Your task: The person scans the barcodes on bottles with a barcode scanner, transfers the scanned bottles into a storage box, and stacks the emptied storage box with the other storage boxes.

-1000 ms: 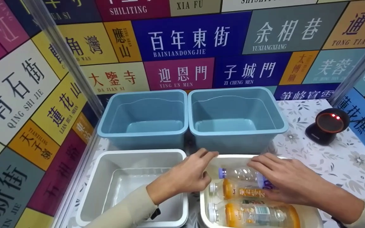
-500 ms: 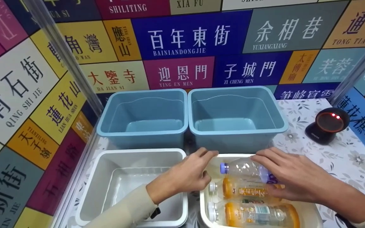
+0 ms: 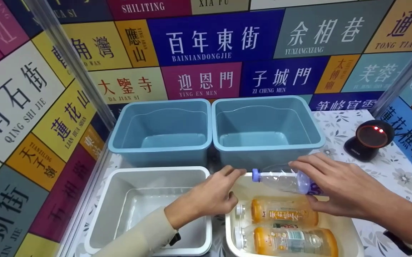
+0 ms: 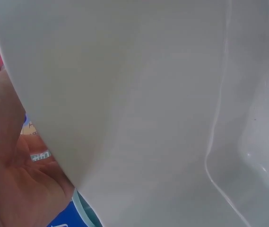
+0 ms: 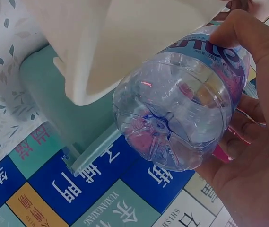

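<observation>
My right hand (image 3: 341,184) grips a clear plastic bottle (image 3: 279,180) with a purple cap and purple label, held nearly level above the far rim of the cream bin (image 3: 348,246). In the right wrist view the bottle's base (image 5: 160,125) faces the camera and the thumb lies across the label. My left hand (image 3: 206,194) hangs between the two front bins, fingers bent, fingertips at the cream bin's far left corner; whether they grip the rim is hidden. Two orange-labelled bottles with white caps, a farther one (image 3: 284,210) and a nearer one (image 3: 295,241), lie inside the cream bin.
A greyish-white bin (image 3: 97,217) stands front left; its wall fills most of the left wrist view. Behind are two blue bins, left (image 3: 163,151) and right (image 3: 266,148). A black scanner (image 3: 368,139) with red lights stands on the flowered tabletop (image 3: 406,178) at right.
My right hand has lifted the purple-capped bottle up and away from beside the orange-labelled bottles, toward the far rim. The left hand has stayed almost still.
</observation>
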Demonstrator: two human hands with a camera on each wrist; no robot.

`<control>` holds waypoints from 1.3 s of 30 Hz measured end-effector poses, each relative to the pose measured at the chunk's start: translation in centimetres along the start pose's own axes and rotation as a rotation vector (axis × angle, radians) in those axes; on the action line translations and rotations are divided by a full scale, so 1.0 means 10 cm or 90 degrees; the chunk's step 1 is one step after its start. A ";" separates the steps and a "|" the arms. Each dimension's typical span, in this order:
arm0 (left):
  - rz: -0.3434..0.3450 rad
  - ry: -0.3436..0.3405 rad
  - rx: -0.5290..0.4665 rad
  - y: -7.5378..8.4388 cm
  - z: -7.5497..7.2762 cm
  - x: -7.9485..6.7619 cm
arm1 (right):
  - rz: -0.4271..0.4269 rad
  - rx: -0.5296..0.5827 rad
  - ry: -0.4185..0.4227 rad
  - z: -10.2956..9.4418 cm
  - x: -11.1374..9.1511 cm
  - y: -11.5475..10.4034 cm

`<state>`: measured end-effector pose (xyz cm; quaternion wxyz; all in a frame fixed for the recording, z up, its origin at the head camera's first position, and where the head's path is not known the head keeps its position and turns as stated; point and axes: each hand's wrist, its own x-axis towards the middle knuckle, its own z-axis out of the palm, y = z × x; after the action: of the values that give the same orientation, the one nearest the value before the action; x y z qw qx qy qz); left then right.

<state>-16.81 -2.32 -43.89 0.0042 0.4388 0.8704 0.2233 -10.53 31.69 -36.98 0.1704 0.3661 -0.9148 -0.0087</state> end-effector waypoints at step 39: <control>0.005 -0.001 0.013 -0.01 0.00 -0.01 | 0.250 -0.005 0.021 -0.04 -0.29 0.76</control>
<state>-16.84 -2.44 -43.92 -0.0002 0.4424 0.8709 0.2140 -13.51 39.18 -36.44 0.1857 0.1803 -0.9656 0.0269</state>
